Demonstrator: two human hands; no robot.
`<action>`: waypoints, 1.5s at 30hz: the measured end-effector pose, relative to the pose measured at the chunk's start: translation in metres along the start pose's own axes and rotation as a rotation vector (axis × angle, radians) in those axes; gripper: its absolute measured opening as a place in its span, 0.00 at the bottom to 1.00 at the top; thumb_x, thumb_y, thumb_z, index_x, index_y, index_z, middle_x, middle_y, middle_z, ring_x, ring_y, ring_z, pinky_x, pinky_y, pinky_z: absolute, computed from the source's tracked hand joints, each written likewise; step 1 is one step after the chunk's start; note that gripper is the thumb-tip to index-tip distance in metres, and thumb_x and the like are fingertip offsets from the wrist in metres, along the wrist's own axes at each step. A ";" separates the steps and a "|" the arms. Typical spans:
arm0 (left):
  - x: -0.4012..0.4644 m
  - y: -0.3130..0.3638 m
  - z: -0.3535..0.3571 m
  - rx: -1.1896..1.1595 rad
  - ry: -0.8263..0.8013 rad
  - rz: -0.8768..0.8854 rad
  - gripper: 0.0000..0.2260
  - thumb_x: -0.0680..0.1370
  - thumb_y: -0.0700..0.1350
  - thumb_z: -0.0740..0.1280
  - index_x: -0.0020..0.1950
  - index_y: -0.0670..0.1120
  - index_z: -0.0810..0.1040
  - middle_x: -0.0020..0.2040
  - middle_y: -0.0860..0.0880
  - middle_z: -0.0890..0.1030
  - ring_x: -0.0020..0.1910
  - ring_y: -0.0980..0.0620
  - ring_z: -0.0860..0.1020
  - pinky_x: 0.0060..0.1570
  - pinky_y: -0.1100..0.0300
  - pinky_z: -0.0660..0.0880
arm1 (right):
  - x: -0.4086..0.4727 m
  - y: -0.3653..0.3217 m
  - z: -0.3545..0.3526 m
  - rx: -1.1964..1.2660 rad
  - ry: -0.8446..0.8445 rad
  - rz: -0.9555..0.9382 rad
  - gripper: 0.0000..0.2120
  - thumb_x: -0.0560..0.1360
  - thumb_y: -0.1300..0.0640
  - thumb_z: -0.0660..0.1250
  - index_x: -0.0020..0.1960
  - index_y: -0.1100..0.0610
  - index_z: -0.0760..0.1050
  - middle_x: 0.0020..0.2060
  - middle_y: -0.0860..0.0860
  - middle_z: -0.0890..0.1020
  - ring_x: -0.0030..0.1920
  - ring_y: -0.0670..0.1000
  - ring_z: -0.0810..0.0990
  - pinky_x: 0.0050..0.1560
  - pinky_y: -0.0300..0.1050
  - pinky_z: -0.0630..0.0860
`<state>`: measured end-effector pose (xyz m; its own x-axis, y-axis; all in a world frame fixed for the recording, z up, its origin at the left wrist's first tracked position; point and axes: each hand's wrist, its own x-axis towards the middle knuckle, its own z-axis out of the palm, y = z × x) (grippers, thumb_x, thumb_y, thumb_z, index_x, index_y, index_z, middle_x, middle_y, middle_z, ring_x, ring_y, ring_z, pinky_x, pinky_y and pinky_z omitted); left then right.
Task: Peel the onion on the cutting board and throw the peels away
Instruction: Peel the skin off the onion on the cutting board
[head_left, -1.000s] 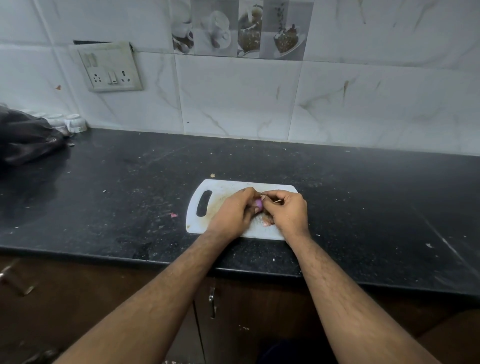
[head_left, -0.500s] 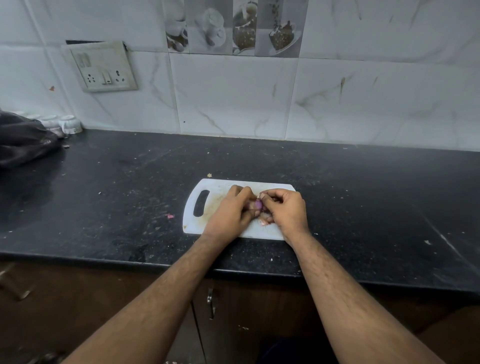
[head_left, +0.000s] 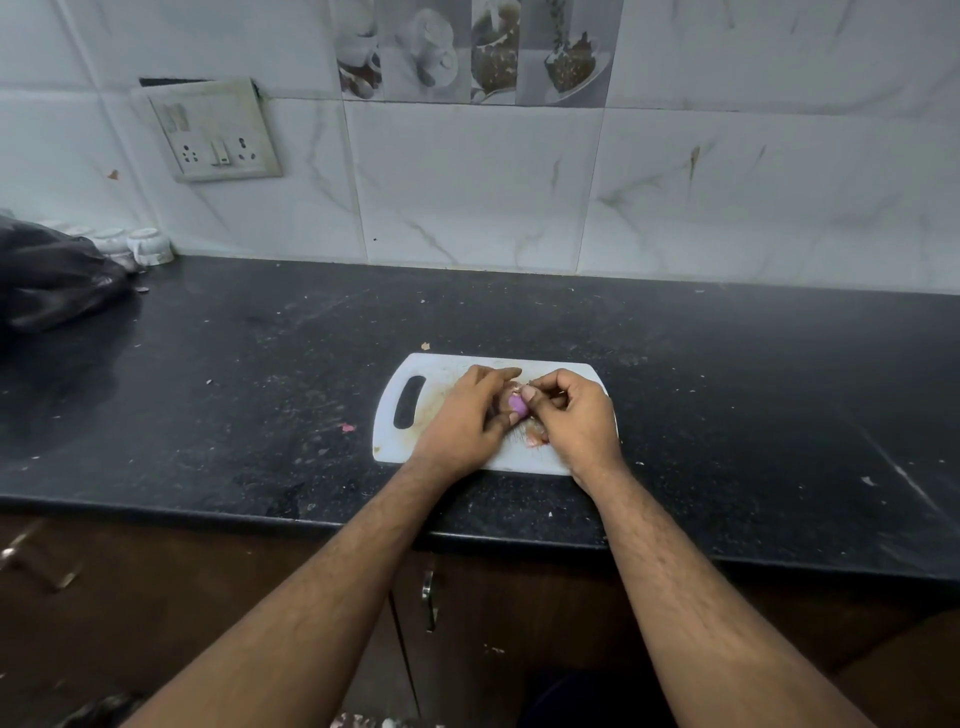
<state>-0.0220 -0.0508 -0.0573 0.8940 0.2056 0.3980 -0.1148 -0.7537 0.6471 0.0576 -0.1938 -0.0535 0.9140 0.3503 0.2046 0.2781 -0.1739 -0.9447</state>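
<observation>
Mid-peel, at centre frame over the white cutting board. Left hand curled round a small purple onion, holding it just above the board; right hand pinching at the onion's top with thumb and fingertips, probably on a strip of skin, though too small to tell. Best to keep the left grip firm but light, pull the skin down along the bulb rather than outward, and turn the onion a little after each strip. A peel scrap lying on the board beneath the hands; worth gathering all such bits before binning.

Black stone counter, speckled with crumbs. White marble-look tiles behind, switch plate upper left, black bag at far left edge, small white cups beside it. Brown cabinets below.
</observation>
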 end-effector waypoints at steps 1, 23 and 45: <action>0.000 0.000 0.000 0.003 -0.012 0.002 0.22 0.80 0.47 0.69 0.74 0.47 0.73 0.60 0.50 0.74 0.58 0.53 0.75 0.62 0.59 0.73 | 0.000 0.000 0.000 -0.018 0.007 -0.002 0.01 0.78 0.57 0.73 0.48 0.54 0.83 0.38 0.51 0.86 0.31 0.44 0.82 0.32 0.41 0.80; 0.000 0.000 0.000 -0.148 0.043 -0.087 0.19 0.76 0.43 0.74 0.65 0.47 0.74 0.59 0.51 0.80 0.58 0.55 0.79 0.61 0.56 0.78 | 0.000 0.000 0.001 -0.138 -0.014 -0.092 0.05 0.79 0.56 0.71 0.52 0.50 0.85 0.42 0.44 0.87 0.35 0.46 0.85 0.45 0.46 0.84; -0.002 -0.002 -0.001 -0.209 0.076 -0.118 0.16 0.74 0.32 0.74 0.58 0.43 0.75 0.53 0.60 0.78 0.50 0.73 0.76 0.54 0.71 0.77 | -0.012 -0.008 0.001 -0.125 0.006 -0.190 0.04 0.74 0.62 0.76 0.49 0.59 0.87 0.42 0.50 0.84 0.28 0.46 0.82 0.33 0.46 0.83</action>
<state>-0.0240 -0.0487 -0.0588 0.8726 0.3365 0.3542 -0.1056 -0.5780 0.8092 0.0443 -0.1958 -0.0484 0.8435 0.3822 0.3773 0.4791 -0.2179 -0.8503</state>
